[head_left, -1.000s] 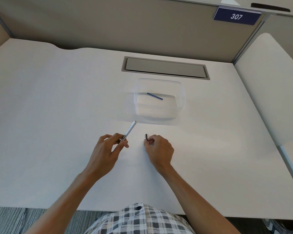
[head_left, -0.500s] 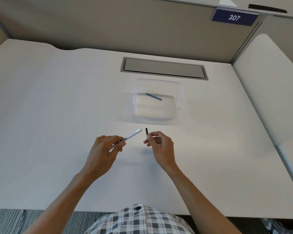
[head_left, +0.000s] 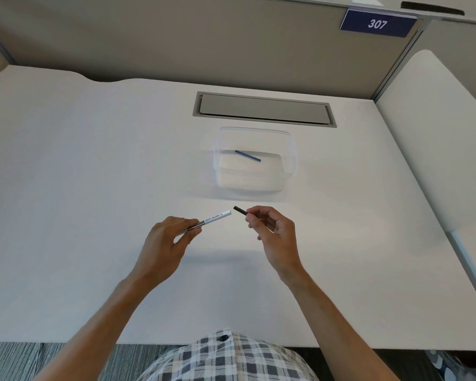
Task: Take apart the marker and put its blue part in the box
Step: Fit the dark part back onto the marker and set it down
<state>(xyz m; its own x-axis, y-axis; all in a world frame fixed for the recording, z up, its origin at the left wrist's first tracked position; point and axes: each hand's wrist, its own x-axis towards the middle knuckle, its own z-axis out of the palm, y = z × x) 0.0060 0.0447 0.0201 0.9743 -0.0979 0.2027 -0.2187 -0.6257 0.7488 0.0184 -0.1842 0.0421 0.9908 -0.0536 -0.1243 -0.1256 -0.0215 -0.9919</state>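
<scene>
Both hands now sit higher and closer together than a second ago, marker barrel swung level toward the dark end piece.

Beyond them, the clear box [head_left: 254, 160] already holds the blue part [head_left: 247, 155]. Nearer than the box, the left hand [head_left: 165, 243] grips the white marker barrel [head_left: 213, 219]; the right hand [head_left: 272, 232] pinches the dark end piece [head_left: 240, 210], its tip just beside the barrel's. Reassembly seems next, needing careful alignment.

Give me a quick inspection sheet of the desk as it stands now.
Surface: white desk, with a closed grey hatch.
Job's things: white marker barrel; small dark piece; blue part lying in the clear box.
Clutter: nothing seen.
Grippers: left hand pinches the barrel; right hand pinches the dark piece; a gap separates the two.
Cables: nothing seen.
Surroundings: partition panel, sign 307.
</scene>
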